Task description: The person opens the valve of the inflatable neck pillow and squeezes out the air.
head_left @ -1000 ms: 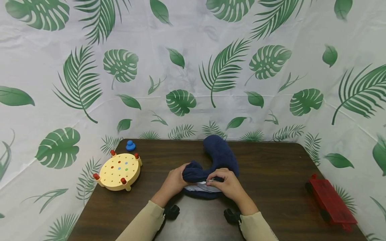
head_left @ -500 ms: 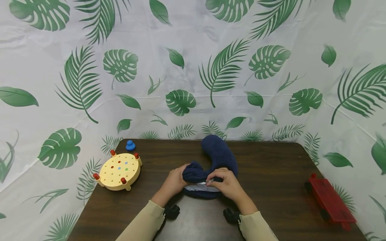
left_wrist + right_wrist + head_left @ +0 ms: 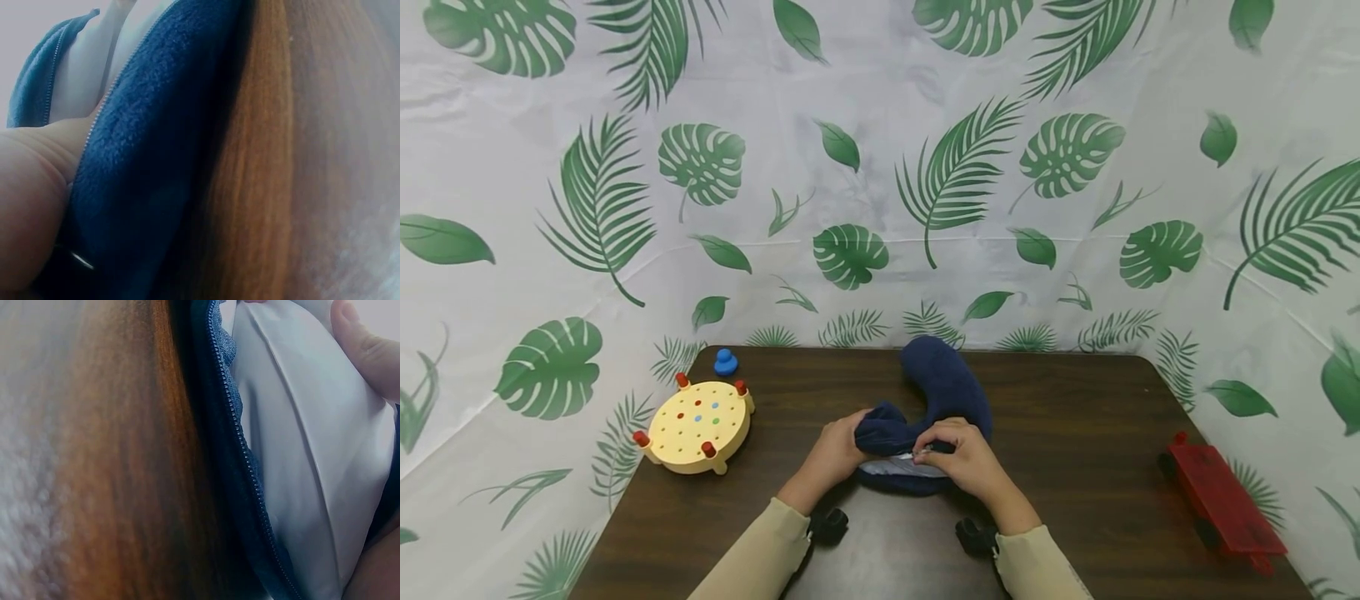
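A navy-blue plush neck pillow (image 3: 951, 383) lies curved on the table in the head view. Along its near side the zipped cover gapes, baring a white inner cushion (image 3: 306, 456). My left hand (image 3: 831, 458) grips the pillow's left end, its thumb (image 3: 37, 162) inside the opening in the left wrist view. With thumb and forefinger my right hand (image 3: 970, 462) pinches at the right part of the opening; whether it has the zipper pull or the cover's edge is too small to tell. The zipper's teeth (image 3: 240, 434) run apart along the lower edge.
On the left of the brown table (image 3: 1067, 433) stands a round yellow pegged toy (image 3: 700, 425) with red-tipped legs. Behind it is a small blue knob-shaped piece (image 3: 726, 362). A red wheeled toy (image 3: 1225, 500) sits near the right edge. Leaf-print cloth (image 3: 880, 167) hangs behind.
Hardly anything differs: both hands keep their places on the neck pillow, and the pillow's far end has shifted very slightly left.
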A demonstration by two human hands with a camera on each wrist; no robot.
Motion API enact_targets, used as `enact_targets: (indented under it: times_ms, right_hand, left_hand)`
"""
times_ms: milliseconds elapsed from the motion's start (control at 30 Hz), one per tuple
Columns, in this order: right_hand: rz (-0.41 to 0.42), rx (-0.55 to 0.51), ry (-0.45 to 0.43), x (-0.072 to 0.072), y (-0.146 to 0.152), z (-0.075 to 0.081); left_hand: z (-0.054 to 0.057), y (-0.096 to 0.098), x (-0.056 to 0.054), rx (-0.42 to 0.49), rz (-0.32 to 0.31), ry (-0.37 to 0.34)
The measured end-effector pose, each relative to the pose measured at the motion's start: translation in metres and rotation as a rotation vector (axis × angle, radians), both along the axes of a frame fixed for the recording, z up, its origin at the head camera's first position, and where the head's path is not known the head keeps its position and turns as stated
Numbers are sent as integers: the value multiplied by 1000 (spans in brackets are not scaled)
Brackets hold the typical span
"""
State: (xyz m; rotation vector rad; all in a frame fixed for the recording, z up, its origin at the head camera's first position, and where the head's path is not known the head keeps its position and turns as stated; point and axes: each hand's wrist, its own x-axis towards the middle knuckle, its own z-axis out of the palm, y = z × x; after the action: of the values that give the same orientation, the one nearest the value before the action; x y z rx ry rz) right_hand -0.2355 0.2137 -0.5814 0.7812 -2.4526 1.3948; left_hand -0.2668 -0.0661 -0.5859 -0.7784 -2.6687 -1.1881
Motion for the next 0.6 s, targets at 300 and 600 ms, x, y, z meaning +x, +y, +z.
enact_targets:
  times_ms: [300,600]
  right_hand:
    - [-1,4,-10,1,-1,3]
    - [2,3,-15,1,-2,1]
  left_hand:
    - [-45,-4,-27,-19,-1,66]
    - [-8,-1,-4,-12,-4,3]
